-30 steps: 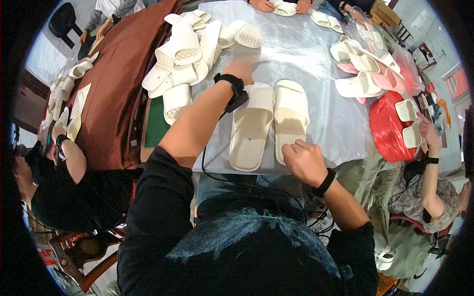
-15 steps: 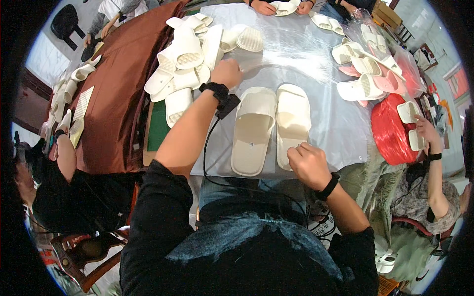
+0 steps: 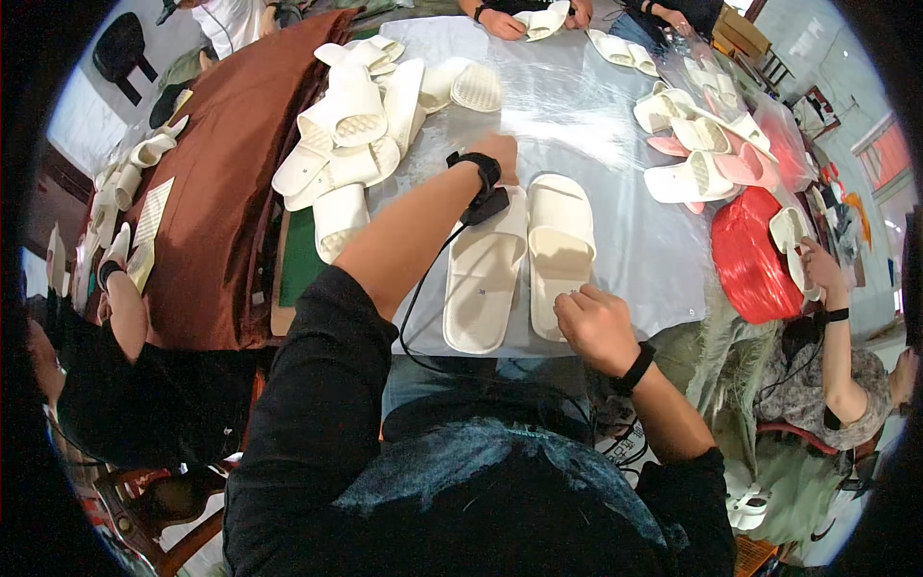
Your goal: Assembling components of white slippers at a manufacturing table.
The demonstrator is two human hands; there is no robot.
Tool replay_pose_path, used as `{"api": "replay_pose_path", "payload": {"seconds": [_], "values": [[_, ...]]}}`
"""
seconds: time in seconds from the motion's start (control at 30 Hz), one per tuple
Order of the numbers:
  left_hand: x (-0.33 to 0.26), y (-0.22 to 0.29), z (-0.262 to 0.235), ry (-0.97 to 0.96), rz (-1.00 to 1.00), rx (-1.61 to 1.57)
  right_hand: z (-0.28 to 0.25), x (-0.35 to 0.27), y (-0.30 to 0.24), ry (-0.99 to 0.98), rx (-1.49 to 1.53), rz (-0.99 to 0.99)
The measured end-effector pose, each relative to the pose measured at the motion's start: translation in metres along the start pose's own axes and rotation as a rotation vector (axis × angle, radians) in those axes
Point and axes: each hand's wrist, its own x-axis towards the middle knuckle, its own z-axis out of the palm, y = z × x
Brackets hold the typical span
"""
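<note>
Those flat, cream, foam-looking slippers (image 3: pixel 481 303) seem light, springy; I'd grab the straps (image 3: pixel 562 240). Left hand (image 3: pixel 499 156) at twelve o'clock, fingers hidden; right hand (image 3: pixel 596 327) at four, curled, grip unclear.

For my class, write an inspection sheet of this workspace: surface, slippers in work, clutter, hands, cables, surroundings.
Surface: table covered in pale grey, glossy sheeting.
Slippers in work: left slipper and right slipper, both cream, side by side, toes pointing away from the wearer.
Clutter: cream slipper pile to the left; white and pink slippers and red roll to the right.
Hands: left hand by the left slipper's toe, right hand by the right slipper's heel; grips unclear.
Cables: black cable from the left wrist device.
Surroundings: brown cloth on the left; co-worker's hand at far right.
</note>
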Motion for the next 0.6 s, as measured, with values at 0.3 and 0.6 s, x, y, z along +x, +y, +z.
{"api": "replay_pose_path", "payload": {"seconds": [0.3,0.6], "values": [[0.012,-0.004,0.003,0.125,0.226,-0.439,-0.002,-0.003,0.007,0.071,0.041,0.037],[0.008,0.026,0.009,-0.208,0.376,-0.477,-0.008,-0.009,0.011,0.04,-0.207,0.095]]}}
